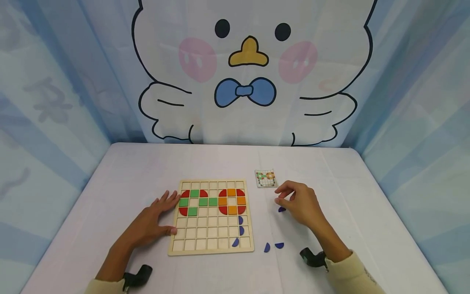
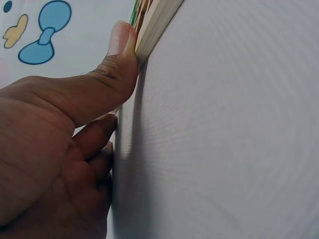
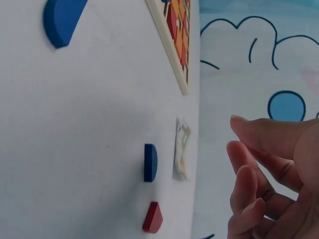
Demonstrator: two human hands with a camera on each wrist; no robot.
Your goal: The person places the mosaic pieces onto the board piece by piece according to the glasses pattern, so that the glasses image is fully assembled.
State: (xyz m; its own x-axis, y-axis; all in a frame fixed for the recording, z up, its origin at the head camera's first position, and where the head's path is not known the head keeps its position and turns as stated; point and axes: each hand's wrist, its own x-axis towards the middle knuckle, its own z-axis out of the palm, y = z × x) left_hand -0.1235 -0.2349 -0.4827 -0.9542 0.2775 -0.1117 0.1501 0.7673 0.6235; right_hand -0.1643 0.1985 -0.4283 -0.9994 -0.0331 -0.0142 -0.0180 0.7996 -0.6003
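Note:
A wooden grid board (image 1: 213,244) lies on the table, holding red, green and orange pieces in its upper rows and blue half-round pieces down its lower right. My left hand (image 1: 152,222) rests beside it, thumb and fingertips touching its left edge; the left wrist view shows the thumb (image 2: 119,45) against the rim. Right of the board, my right hand (image 1: 301,204) hovers with bent fingers, nothing between thumb and forefinger. Below it lies a blue half-round piece (image 1: 281,210). A red piece (image 3: 153,217), hidden in the head view, lies near that blue piece (image 3: 150,163).
A small pattern card (image 1: 266,179) lies beyond the board's upper right corner. Two more blue half-round pieces (image 1: 267,247) lie right of the board's lower corner. Behind the table (image 1: 165,163) hangs a curtain (image 1: 249,122) with a cartoon figure.

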